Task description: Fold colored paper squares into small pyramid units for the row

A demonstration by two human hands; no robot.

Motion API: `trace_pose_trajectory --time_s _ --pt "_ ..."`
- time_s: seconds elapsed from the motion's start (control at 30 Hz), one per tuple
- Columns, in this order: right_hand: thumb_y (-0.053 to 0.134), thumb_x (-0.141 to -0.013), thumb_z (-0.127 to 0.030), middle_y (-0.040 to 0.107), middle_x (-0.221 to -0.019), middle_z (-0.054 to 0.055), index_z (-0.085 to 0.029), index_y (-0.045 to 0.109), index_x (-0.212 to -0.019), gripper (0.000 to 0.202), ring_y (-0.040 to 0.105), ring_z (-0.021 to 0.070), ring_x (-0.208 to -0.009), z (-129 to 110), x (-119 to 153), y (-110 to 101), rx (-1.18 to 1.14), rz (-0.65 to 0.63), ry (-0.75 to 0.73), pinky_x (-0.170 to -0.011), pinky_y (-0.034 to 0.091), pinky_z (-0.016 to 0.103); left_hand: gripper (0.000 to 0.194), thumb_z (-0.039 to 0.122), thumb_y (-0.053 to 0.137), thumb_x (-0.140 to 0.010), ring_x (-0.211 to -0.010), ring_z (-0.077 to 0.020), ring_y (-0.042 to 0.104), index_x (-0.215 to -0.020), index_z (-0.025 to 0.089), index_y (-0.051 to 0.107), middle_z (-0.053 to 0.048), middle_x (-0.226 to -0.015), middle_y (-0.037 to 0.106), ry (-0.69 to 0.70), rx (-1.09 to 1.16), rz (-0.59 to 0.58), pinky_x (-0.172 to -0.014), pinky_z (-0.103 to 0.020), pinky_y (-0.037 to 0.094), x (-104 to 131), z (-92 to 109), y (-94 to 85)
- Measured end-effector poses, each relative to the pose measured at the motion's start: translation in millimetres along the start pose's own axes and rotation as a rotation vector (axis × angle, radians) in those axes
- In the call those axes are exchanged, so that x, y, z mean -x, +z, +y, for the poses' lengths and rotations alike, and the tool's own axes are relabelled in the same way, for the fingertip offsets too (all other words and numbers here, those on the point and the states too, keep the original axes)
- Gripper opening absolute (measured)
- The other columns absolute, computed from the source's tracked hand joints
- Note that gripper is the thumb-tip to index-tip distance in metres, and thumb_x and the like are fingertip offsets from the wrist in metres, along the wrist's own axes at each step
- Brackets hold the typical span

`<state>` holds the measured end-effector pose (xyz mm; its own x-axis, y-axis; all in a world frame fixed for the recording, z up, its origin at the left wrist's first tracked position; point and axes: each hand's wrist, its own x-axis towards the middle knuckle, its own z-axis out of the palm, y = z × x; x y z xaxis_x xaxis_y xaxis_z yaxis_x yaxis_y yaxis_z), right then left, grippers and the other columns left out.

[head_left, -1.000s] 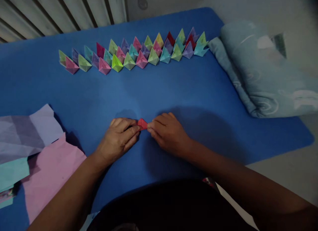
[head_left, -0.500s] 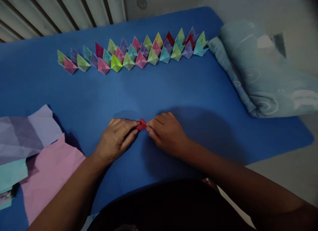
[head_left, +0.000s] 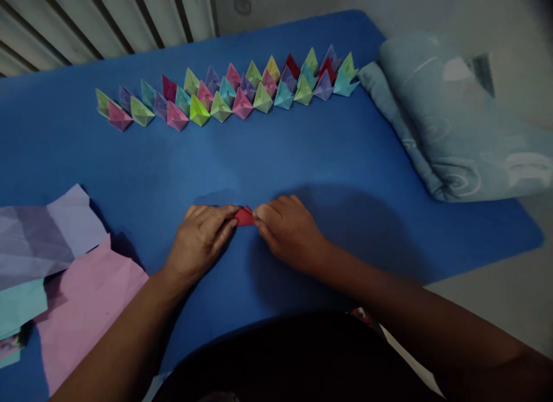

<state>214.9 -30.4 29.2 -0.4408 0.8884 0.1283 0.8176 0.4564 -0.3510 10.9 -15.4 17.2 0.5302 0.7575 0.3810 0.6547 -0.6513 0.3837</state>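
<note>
A small folded piece of red paper point(head_left: 245, 216) is held low over the blue surface, its two ends hidden under fingers. My left hand point(head_left: 203, 232) pinches its left end between thumb and fingers. On the other end, my right hand point(head_left: 287, 226) is closed with thumb and forefinger gripping the paper. Farther back, several folded paper boats point(head_left: 220, 107) in green, pink, blue, purple, red and yellow stand close together in slanting rows.
Creased sheets lie at the left: a purple sheet point(head_left: 38, 235), a pink sheet point(head_left: 90, 310) and a turquoise sheet point(head_left: 21, 304). A folded grey-green blanket point(head_left: 458, 125) rests on the right end of the blue surface point(head_left: 276, 154). White slats point(head_left: 103, 22) stand behind the far edge.
The red paper now shows a flatter, wider face between my fingers. My left hand has shifted slightly left; my right hand has barely moved. The view has shifted a little.
</note>
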Motion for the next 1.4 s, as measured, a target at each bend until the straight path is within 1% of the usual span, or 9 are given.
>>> trace_pose_trajectory --time_s 0.07,0.2,0.37,0.47,0.6,0.9,1.13,1.3,1.4 --pt "0.049 -0.091 -0.018 0.069 -0.084 0.007 -0.014 0.062 -0.092 0.014 0.053 0.0195 -0.077 -0.3 0.0 0.6 -0.022 -0.002 0.027 -0.073 0.03 0.034 0.02 0.027 0.055 -0.093 -0.083 -0.0187 0.067 -0.11 0.019 0.06 -0.005 -0.095 0.074 -0.006 -0.006 -0.002 -0.077 -0.036 0.049 0.1 0.2 -0.6" --pt "0.051 -0.09 -0.019 0.071 -0.092 0.008 -0.012 0.062 -0.104 0.019 0.055 0.0212 -0.082 -1.4 -0.9 0.8 -0.041 -0.003 0.053 -0.076 0.032 0.035 0.019 0.029 0.058 -0.091 -0.081 -0.0188 0.067 -0.107 0.02 0.061 -0.004 -0.089 0.073 -0.003 0.02 -0.033 -0.076 -0.036 0.048 0.0 0.1 -2.9" --pt "0.052 -0.091 -0.021 0.071 -0.094 0.008 -0.013 0.065 -0.101 0.019 0.056 0.0221 -0.085 -2.2 -3.0 -2.9 -0.047 -0.06 0.057 -0.078 0.033 0.036 0.013 0.028 0.057 -0.091 -0.081 -0.0176 0.067 -0.101 0.022 0.061 -0.002 -0.091 0.073 0.016 0.083 -0.051 -0.076 -0.036 0.047 -0.9 -1.2 -5.1" --pt "0.052 -0.091 -0.021 0.071 -0.095 0.008 -0.013 0.066 -0.104 0.021 0.057 0.0218 -0.086 -2.3 -3.6 -4.8 -0.058 -0.072 0.059 -0.078 0.034 0.035 0.012 0.027 0.056 -0.091 -0.083 -0.0175 0.067 -0.101 0.022 0.062 -0.002 -0.092 0.073 0.021 0.096 -0.052 -0.077 -0.036 0.047 -0.9 -2.0 -5.9" --pt "0.052 -0.092 -0.021 0.07 -0.094 0.008 -0.014 0.067 -0.102 0.019 0.056 0.0209 -0.085 -2.4 -3.5 -5.3 -0.068 -0.082 0.057 -0.078 0.034 0.035 0.013 0.027 0.055 -0.092 -0.084 -0.0169 0.067 -0.101 0.023 0.064 -0.002 -0.092 0.073 -0.001 0.107 -0.055 -0.078 -0.035 0.047 -1.1 -2.0 -6.3" --pt "0.053 -0.093 -0.021 0.07 -0.091 0.006 -0.016 0.069 -0.104 0.02 0.056 0.0196 -0.083 -0.8 -2.3 -4.8 -0.088 -0.06 0.054 -0.078 0.033 0.034 0.012 0.027 0.054 -0.093 -0.081 -0.0165 0.067 -0.097 0.022 0.064 -0.001 -0.088 0.073 -0.012 0.082 -0.046 -0.076 -0.034 0.047 -2.6 -0.2 -5.5" --pt "0.055 -0.092 -0.02 0.07 -0.091 0.006 -0.018 0.069 -0.104 0.019 0.055 0.0179 -0.08 1.8 0.8 -1.6 -0.129 -0.001 0.024 -0.076 0.033 0.033 0.013 0.028 0.053 -0.094 -0.082 -0.0163 0.067 -0.097 0.022 0.064 -0.002 -0.089 0.073 -0.021 0.075 -0.062 -0.076 -0.034 0.047 -1.6 -1.3 -5.1" --pt "0.055 -0.092 -0.021 0.07 -0.091 0.005 -0.019 0.071 -0.105 0.02 0.055 0.0179 -0.081 1.7 -0.5 -1.6 -0.147 -0.015 0.026 -0.075 0.032 0.033 0.011 0.027 0.056 -0.092 -0.083 -0.0166 0.067 -0.099 0.022 0.063 -0.002 -0.091 0.073 0.005 0.088 -0.046 -0.076 -0.034 0.047 -1.4 -1.8 -5.4" --pt "0.055 -0.093 -0.022 0.07 -0.09 0.005 -0.02 0.071 -0.107 0.021 0.055 0.0178 -0.081 1.9 -1.4 -3.5 -0.158 -0.038 0.03 -0.075 0.031 0.033 0.014 0.028 0.057 -0.092 -0.085 -0.0172 0.067 -0.104 0.022 0.063 -0.002 -0.093 0.073 0.01 0.09 -0.059 -0.077 -0.036 0.046 -2.2 -1.6 -5.3"
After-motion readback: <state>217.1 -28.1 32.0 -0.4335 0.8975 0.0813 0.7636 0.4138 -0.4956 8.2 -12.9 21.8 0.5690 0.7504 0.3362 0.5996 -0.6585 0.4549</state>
